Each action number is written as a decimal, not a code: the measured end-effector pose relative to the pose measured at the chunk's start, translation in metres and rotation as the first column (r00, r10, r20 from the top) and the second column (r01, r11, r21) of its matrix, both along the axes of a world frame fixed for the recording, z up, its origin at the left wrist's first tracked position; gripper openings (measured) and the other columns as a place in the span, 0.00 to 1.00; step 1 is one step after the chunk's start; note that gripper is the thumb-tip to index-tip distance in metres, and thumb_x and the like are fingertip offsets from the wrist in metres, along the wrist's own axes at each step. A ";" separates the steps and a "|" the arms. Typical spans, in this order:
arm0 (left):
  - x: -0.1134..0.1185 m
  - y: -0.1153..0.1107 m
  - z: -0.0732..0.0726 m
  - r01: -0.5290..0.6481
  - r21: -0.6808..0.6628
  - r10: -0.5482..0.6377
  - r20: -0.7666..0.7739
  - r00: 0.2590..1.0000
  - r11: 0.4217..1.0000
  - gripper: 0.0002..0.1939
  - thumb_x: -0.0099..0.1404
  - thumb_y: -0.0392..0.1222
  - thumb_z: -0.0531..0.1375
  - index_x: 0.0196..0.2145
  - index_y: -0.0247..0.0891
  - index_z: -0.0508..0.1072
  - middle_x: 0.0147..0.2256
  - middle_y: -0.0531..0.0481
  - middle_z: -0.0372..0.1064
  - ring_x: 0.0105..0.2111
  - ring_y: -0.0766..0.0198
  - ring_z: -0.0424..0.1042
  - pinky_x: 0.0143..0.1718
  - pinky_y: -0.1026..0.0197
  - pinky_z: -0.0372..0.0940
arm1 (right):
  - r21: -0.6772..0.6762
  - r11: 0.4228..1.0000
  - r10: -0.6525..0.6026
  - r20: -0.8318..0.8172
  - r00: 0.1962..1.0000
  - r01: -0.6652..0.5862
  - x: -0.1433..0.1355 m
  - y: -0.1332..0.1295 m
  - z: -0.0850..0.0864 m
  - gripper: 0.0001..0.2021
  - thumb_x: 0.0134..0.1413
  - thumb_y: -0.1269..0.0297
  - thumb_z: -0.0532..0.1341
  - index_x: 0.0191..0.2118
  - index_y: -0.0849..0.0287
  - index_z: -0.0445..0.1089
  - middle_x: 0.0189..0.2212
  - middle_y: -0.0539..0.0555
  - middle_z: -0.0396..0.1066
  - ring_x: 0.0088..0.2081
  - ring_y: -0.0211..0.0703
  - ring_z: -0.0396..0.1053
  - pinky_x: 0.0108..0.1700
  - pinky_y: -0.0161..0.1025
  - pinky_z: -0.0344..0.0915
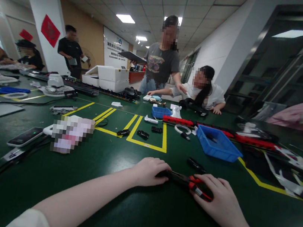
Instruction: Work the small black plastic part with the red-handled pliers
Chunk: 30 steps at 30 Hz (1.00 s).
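My right hand (220, 202) is wrapped round the red and black handles of a pair of pliers (197, 187) low over the green table. The jaws of the pliers point left and reach a small black part between the fingers of my left hand (150, 171). That part is mostly hidden by the fingers. Just beyond the pliers lies a loose black piece (195, 164). Farther off, several similar black pieces (143, 134) rest in and beside a yellow-taped rectangle (147, 145).
A blue tray (218, 147) stands right of centre, with a smaller blue tray (161, 112) behind. Black cables (21, 155), a power bank (25, 137) and a blurred-out object lie left. Red strips (254, 141) lie right. Several people are around the table's far side.
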<state>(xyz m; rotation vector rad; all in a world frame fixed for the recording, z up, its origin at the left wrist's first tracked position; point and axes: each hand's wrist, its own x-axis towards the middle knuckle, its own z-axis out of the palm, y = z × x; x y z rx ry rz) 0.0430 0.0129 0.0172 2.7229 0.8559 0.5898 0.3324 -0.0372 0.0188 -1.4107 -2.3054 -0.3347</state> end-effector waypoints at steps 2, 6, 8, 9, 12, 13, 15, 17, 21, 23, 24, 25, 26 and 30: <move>0.000 0.000 -0.001 0.005 -0.013 -0.005 -0.003 1.000 1.000 0.15 0.69 0.43 0.59 0.52 0.40 0.69 0.47 0.47 0.73 0.46 0.58 0.73 0.48 0.58 0.68 | -0.013 1.000 0.003 -0.006 1.000 -0.003 -0.001 -0.001 0.001 0.18 0.52 0.51 0.62 0.47 0.52 0.74 0.43 0.56 0.77 0.41 0.50 0.74 0.44 0.49 0.67; 0.000 0.001 0.000 0.009 -0.049 -0.010 -0.007 1.000 0.999 0.15 0.68 0.43 0.60 0.52 0.41 0.68 0.48 0.48 0.72 0.48 0.58 0.72 0.49 0.57 0.67 | -0.080 0.997 -0.018 -0.016 1.000 0.017 -0.003 -0.003 0.001 0.17 0.53 0.51 0.62 0.46 0.52 0.74 0.42 0.55 0.77 0.38 0.48 0.73 0.40 0.46 0.67; 0.000 0.001 0.000 0.015 -0.072 -0.015 0.000 1.000 0.997 0.16 0.68 0.44 0.61 0.52 0.41 0.68 0.49 0.48 0.71 0.48 0.58 0.72 0.49 0.57 0.67 | -0.122 0.992 -0.039 -0.022 0.999 0.036 -0.004 -0.005 0.001 0.17 0.53 0.51 0.62 0.46 0.52 0.73 0.42 0.55 0.77 0.35 0.47 0.73 0.37 0.45 0.67; 0.000 0.001 0.000 0.017 -0.083 -0.017 0.004 1.000 0.996 0.16 0.68 0.44 0.61 0.52 0.41 0.68 0.49 0.48 0.71 0.49 0.58 0.72 0.49 0.57 0.67 | -0.137 0.990 -0.046 -0.022 0.999 0.043 -0.004 -0.005 0.001 0.17 0.53 0.52 0.62 0.46 0.52 0.73 0.42 0.56 0.77 0.35 0.46 0.72 0.36 0.44 0.67; -0.001 0.001 0.000 0.013 -0.116 -0.011 0.015 1.000 0.993 0.16 0.68 0.43 0.61 0.53 0.41 0.67 0.50 0.47 0.70 0.49 0.58 0.71 0.49 0.57 0.67 | -0.142 0.989 -0.047 -0.012 0.999 0.045 -0.004 -0.006 0.000 0.17 0.53 0.52 0.61 0.46 0.53 0.73 0.42 0.56 0.77 0.34 0.46 0.72 0.35 0.43 0.68; -0.001 0.001 0.000 0.010 -0.130 -0.007 0.018 1.000 0.992 0.16 0.68 0.43 0.61 0.53 0.41 0.67 0.49 0.47 0.70 0.49 0.58 0.71 0.49 0.57 0.67 | -0.136 0.990 -0.046 -0.005 0.999 0.044 -0.004 -0.006 0.000 0.17 0.53 0.52 0.61 0.46 0.53 0.73 0.42 0.56 0.77 0.34 0.46 0.72 0.35 0.43 0.68; -0.002 0.000 0.002 0.009 -0.159 -0.005 0.026 1.000 0.987 0.16 0.68 0.43 0.61 0.53 0.41 0.67 0.49 0.47 0.71 0.49 0.58 0.71 0.49 0.57 0.68 | -0.120 0.992 -0.043 0.008 0.999 0.044 -0.003 -0.006 -0.001 0.17 0.53 0.52 0.61 0.46 0.54 0.73 0.42 0.56 0.77 0.34 0.45 0.72 0.34 0.42 0.68; -0.002 0.000 0.003 0.016 -0.177 -0.010 0.037 0.999 0.984 0.16 0.69 0.42 0.61 0.53 0.41 0.67 0.49 0.47 0.71 0.49 0.59 0.71 0.49 0.57 0.67 | -0.100 0.994 -0.037 0.023 0.999 0.039 -0.002 -0.005 -0.002 0.17 0.53 0.52 0.62 0.46 0.54 0.73 0.42 0.57 0.77 0.34 0.46 0.73 0.34 0.43 0.68; -0.003 0.001 0.002 0.031 -0.186 -0.020 0.060 0.998 0.982 0.16 0.68 0.42 0.61 0.52 0.40 0.68 0.49 0.47 0.70 0.49 0.59 0.71 0.50 0.57 0.67 | -0.058 0.998 -0.017 0.044 0.999 0.019 -0.002 -0.005 -0.001 0.16 0.53 0.53 0.61 0.45 0.55 0.73 0.41 0.58 0.77 0.34 0.46 0.73 0.35 0.43 0.68; -0.003 0.002 0.000 0.035 -0.186 -0.020 0.082 0.996 0.982 0.16 0.67 0.42 0.62 0.51 0.40 0.68 0.49 0.47 0.70 0.49 0.59 0.71 0.50 0.57 0.67 | -0.042 0.999 -0.006 0.049 0.999 0.008 -0.003 -0.006 0.000 0.16 0.53 0.54 0.61 0.44 0.55 0.73 0.41 0.58 0.77 0.34 0.46 0.73 0.35 0.43 0.67; -0.003 0.003 -0.001 0.038 -0.184 -0.021 0.092 0.995 0.982 0.16 0.67 0.42 0.63 0.51 0.40 0.68 0.49 0.47 0.70 0.49 0.59 0.71 0.50 0.57 0.67 | -0.034 0.999 -0.002 0.051 0.999 0.004 -0.003 -0.006 0.000 0.16 0.53 0.54 0.61 0.44 0.55 0.73 0.40 0.57 0.77 0.34 0.46 0.73 0.36 0.43 0.67; -0.002 0.003 -0.001 0.040 -0.178 -0.022 0.098 0.995 0.983 0.17 0.67 0.42 0.63 0.51 0.40 0.68 0.49 0.47 0.70 0.49 0.59 0.71 0.50 0.57 0.67 | -0.028 1.000 0.001 0.055 0.999 0.000 -0.004 -0.006 0.000 0.16 0.53 0.53 0.61 0.44 0.55 0.73 0.40 0.57 0.77 0.34 0.46 0.73 0.35 0.43 0.67; -0.002 0.003 -0.002 0.039 -0.166 -0.022 0.099 0.995 0.985 0.17 0.66 0.42 0.63 0.52 0.40 0.68 0.50 0.46 0.70 0.49 0.58 0.70 0.50 0.57 0.67 | -0.021 1.000 0.002 0.058 0.998 -0.001 -0.004 -0.005 0.000 0.16 0.53 0.53 0.61 0.45 0.55 0.73 0.40 0.57 0.77 0.34 0.46 0.73 0.35 0.43 0.67; 0.000 0.003 -0.003 0.007 -0.083 -0.003 0.047 0.999 0.997 0.20 0.66 0.45 0.63 0.53 0.38 0.68 0.50 0.44 0.69 0.50 0.55 0.70 0.52 0.54 0.66 | 0.008 1.000 0.001 0.058 0.998 -0.002 -0.003 -0.005 -0.003 0.16 0.52 0.54 0.62 0.45 0.56 0.72 0.40 0.57 0.77 0.33 0.46 0.72 0.34 0.43 0.66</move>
